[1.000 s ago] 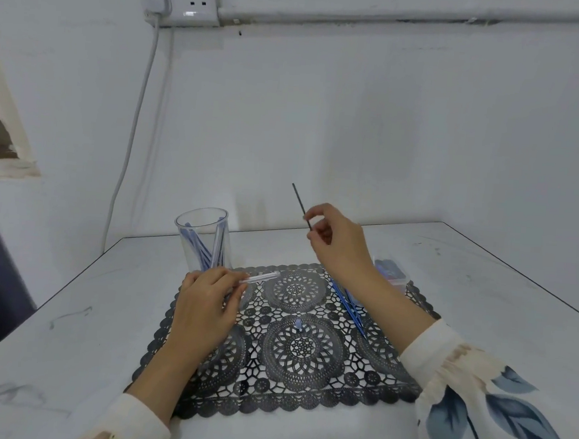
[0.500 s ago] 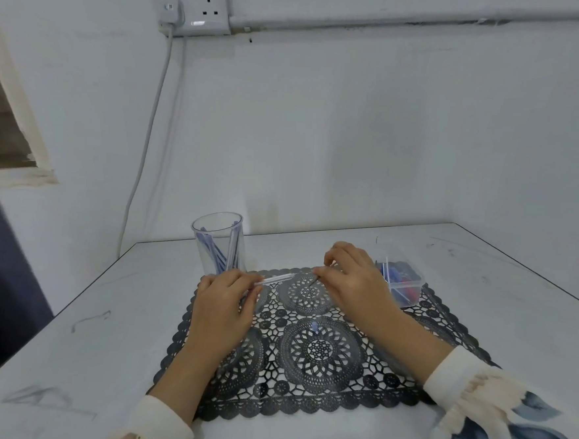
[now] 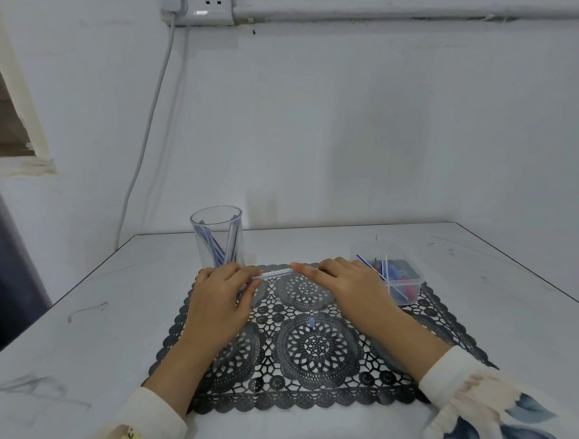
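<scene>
Head: one tube [image 3: 272,273] between left hand [image 3: 222,298], right hand [image 3: 348,285].

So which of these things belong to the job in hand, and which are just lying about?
In use: thin clear plastic tube; clear drinking glass of blue and clear sticks; clear rectangular plastic box of loose sticks; small blue piece.
Lying about: black lace-pattern placemat; white wall socket with plugged-in cable.
</scene>
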A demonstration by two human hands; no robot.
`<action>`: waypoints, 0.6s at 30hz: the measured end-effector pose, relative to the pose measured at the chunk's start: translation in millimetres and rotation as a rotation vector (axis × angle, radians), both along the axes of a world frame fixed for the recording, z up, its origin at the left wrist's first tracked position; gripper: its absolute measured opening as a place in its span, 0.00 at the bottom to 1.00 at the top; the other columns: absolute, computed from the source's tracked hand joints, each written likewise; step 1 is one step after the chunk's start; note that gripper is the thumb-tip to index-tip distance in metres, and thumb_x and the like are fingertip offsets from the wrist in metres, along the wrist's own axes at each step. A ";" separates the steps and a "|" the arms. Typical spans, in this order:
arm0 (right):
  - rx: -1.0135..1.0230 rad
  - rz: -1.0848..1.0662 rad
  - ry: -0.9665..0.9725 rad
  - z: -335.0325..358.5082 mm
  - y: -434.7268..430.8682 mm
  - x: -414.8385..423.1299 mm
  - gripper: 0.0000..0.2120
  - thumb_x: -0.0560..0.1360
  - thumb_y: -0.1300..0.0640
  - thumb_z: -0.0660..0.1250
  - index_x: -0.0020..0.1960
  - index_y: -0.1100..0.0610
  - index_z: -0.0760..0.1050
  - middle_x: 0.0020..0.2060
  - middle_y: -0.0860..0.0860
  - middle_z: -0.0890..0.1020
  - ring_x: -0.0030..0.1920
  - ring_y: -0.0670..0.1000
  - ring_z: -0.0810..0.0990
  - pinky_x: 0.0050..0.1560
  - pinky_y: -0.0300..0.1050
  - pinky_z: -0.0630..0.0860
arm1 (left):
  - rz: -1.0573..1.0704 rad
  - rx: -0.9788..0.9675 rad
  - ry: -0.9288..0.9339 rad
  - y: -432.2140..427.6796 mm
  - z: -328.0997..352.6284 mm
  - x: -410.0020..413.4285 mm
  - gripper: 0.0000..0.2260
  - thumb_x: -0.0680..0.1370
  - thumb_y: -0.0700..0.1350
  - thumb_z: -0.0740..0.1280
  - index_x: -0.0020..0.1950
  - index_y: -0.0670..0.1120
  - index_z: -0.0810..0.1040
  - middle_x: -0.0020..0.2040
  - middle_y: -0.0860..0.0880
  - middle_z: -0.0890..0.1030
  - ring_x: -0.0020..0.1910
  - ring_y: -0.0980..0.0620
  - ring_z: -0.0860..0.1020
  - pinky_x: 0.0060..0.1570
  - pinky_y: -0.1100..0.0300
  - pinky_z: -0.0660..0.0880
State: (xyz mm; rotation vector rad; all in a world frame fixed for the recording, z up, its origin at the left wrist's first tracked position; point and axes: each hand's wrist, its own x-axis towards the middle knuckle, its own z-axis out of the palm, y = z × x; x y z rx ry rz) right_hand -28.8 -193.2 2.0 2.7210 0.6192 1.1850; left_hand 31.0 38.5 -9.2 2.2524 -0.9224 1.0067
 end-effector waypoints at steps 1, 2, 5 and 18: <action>0.001 -0.001 -0.002 -0.1 -0.2 0.1 0.31 0.69 0.67 0.49 0.69 0.47 0.63 0.41 0.49 0.81 0.37 0.50 0.78 0.31 0.43 0.73 | -0.001 0.003 -0.002 -0.3 0.3 0.0 0.14 0.77 0.52 0.59 0.52 0.48 0.81 0.44 0.55 0.80 0.40 0.55 0.76 0.47 0.56 0.69; 0.002 -0.003 -0.007 0.1 -0.3 0.0 0.31 0.69 0.66 0.49 0.68 0.47 0.63 0.41 0.49 0.81 0.37 0.50 0.78 0.31 0.43 0.73 | -0.003 0.004 -0.002 -0.6 0.5 -0.1 0.14 0.77 0.52 0.59 0.52 0.48 0.81 0.44 0.55 0.80 0.40 0.55 0.76 0.47 0.56 0.69; 0.006 0.004 -0.024 0.0 -0.7 1.2 0.30 0.69 0.66 0.49 0.68 0.48 0.65 0.41 0.49 0.81 0.37 0.51 0.79 0.31 0.43 0.73 | -0.009 0.003 0.000 -0.9 0.2 -0.3 0.14 0.77 0.52 0.59 0.52 0.48 0.81 0.44 0.56 0.80 0.40 0.56 0.76 0.47 0.56 0.69; 0.038 0.034 -0.071 -1.3 2.8 3.3 0.34 0.59 0.74 0.74 0.62 0.52 0.77 0.41 0.50 0.83 0.38 0.51 0.81 0.33 0.43 0.75 | -0.030 0.016 -0.021 -1.9 0.7 -2.4 0.14 0.77 0.52 0.59 0.53 0.49 0.81 0.44 0.57 0.79 0.40 0.57 0.75 0.45 0.54 0.70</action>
